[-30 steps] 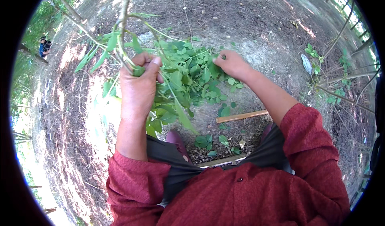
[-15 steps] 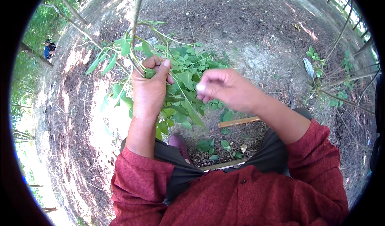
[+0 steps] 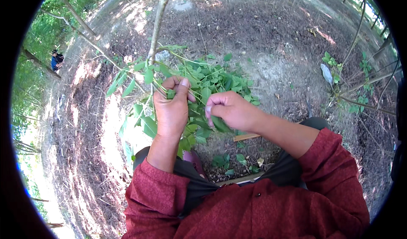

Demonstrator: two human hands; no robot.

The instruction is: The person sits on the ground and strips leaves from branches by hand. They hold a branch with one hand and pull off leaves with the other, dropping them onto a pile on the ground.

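The left hand [image 3: 171, 107] is clamped on a green sprig [image 3: 171, 94], thumb uppermost, with the branch [image 3: 159, 23] coming down from the far side, its long axis nearly upright and leaning a little left, to pass just left of that fist; whether the fingers also grip the branch cannot be told. The right hand [image 3: 233, 108] lies just to the right and level with it, the two near but apart, its fingers curled in and seemingly closed on a leaf [image 3: 221, 124]; the exact contact is hidden. That leaf slants from the fingers toward the person and to the right, so the right hand is the nearer to it, while the left is nearer the branch. Beyond both hands, the leaf pile [image 3: 227, 80] spreads on the ground [image 3: 271, 65]; a wooden strip [image 3: 243, 137] lies nearer the person, partly under the right forearm.
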